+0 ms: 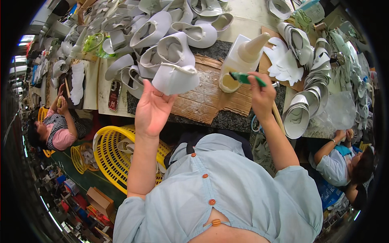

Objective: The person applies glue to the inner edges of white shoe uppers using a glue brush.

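Note:
My left hand [153, 109] is palm up, its fingers running behind a white shoe upper [176, 79] and its thumb by the upper's left edge. The upper is in front of a heap of similar white uppers [152, 30]. In my right hand [262, 95] is a green brush [248, 79], pinched near its middle. Its dark tip points left, over the round opening of a whitish plastic glue bottle [237, 52]. Pale yellowish liquid shows in that opening. A cone-shaped spout [253, 46] rises from the bottle.
A stained cardboard sheet [198, 101] lies before me. Stacked white uppers [298, 115] and white cut pieces [283, 65] are on the right. A phone [114, 96] lies left; a yellow basket [121, 158] stands below. Two people [63, 129] [338, 162] sit at either side.

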`<state>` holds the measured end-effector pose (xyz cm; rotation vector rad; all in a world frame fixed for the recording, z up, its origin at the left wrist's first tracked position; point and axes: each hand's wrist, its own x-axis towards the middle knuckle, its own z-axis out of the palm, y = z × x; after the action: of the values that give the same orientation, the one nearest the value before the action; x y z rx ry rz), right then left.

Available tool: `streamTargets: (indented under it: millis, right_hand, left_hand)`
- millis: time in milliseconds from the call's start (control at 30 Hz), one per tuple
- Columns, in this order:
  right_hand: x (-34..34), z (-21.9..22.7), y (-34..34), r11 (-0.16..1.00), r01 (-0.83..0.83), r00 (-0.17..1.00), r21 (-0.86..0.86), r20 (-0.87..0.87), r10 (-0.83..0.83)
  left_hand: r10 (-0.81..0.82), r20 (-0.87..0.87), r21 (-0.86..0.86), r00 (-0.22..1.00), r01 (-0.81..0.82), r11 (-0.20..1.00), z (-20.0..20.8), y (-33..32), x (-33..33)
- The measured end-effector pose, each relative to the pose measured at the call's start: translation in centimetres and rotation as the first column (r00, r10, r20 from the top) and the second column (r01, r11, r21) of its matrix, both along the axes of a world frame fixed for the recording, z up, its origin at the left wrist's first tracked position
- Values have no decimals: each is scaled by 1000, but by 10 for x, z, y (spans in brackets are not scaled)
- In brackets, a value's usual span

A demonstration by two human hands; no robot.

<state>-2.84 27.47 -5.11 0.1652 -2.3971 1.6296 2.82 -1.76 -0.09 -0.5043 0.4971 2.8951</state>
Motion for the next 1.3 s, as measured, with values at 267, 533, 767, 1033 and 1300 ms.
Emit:
streamTargets:
  millis: [267, 533, 767, 1033, 1300]
  right_hand:
    - [11, -63, 25, 999, 40, 984, 2, 172, -40]
    - [-9, 64, -20, 550, 65, 882, -832, 306, 358]
    - [-5, 83, -44, 857, -512, 855, -58, -136, 501]
    - [-7, 76, -48, 848, -487, 872, -210, -69, 484]
    - [-16, 77, -61, 754, -390, 903, -528, -61, 425]
  left_hand:
    - [-115, -98, -354, 989, 73, 932, 16, 15, 8]
    - [-135, 31, -368, 990, 137, 919, 3, 16, -5]
    - [-130, 18, -443, 991, 124, 888, 6, 28, -23]
    - [-154, -26, -428, 988, 128, 894, 20, 23, -27]
    - [-314, -65, -245, 947, 290, 925, 13, 8, -28]
